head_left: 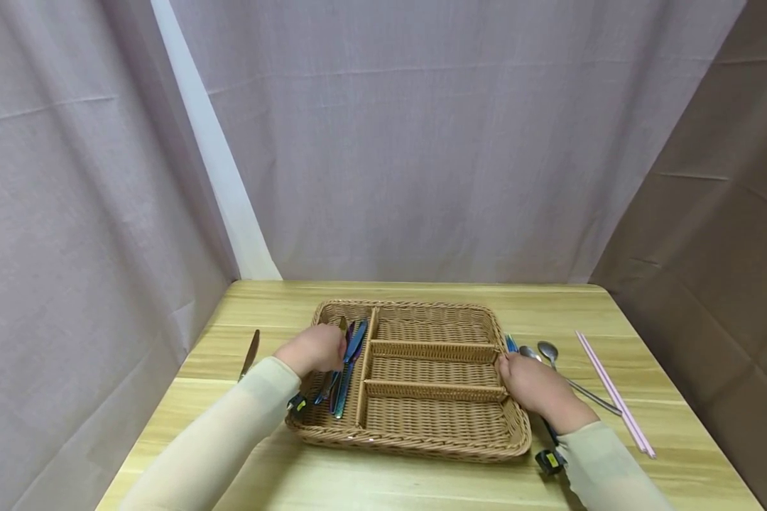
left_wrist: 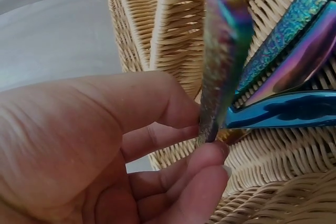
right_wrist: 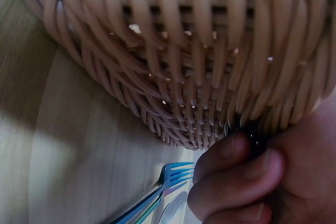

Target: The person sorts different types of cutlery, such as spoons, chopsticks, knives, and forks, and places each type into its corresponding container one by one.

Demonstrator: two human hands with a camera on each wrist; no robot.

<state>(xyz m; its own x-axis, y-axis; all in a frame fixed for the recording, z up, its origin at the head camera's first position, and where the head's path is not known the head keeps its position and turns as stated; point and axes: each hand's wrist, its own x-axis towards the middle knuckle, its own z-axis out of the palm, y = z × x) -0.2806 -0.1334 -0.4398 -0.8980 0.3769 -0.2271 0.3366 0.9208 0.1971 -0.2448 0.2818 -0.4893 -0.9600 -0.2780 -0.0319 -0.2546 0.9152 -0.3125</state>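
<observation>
A wicker cutlery basket with a long left compartment and three compartments on its right stands on the table. My left hand is over the left compartment. Between thumb and fingers it pinches a knife by its textured, rainbow-coloured handle, which points up in the left wrist view. Several shiny knives, one with a blue blade, lie in that compartment beside the hand. My right hand grips the basket's right rim, its fingers curled under the edge in the right wrist view. Near those fingers lies a blue fork.
Right of the basket, spoons and pink chopsticks lie on the wooden table. Another knife lies left of the basket, partly behind my left sleeve. Grey curtains hang behind the table and along its sides.
</observation>
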